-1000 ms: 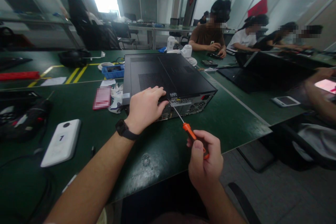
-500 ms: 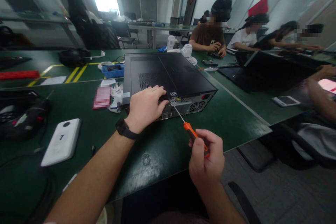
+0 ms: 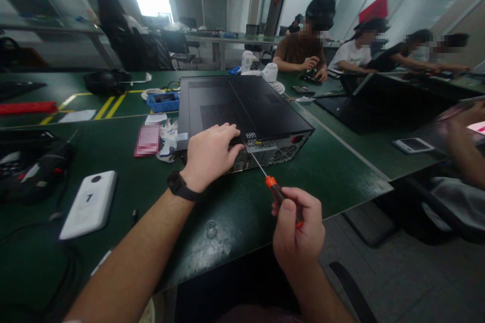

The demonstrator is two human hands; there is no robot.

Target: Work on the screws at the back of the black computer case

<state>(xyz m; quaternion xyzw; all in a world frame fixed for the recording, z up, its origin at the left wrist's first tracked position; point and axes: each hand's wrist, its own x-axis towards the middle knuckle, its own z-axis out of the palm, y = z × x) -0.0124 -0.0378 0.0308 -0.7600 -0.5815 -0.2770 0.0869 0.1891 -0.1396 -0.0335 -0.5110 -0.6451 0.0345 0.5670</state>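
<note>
Left hand (image 3: 210, 155) is pressing flat on the computer case (image 3: 242, 111) to steady it — right hand (image 3: 298, 232), fingers wrapped around the screwdriver (image 3: 272, 185), is aiming its tip at the case's rear edge.

Head view, forward-down over hands, edges perhaps warped

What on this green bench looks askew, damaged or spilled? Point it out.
Nothing stands out. The black metal computer case lies flat and square on the green table; the left hand rests on its rear edge, and the right hand grips the orange-handled screwdriver, tip at the back panel. No spill or breakage shows.
</note>
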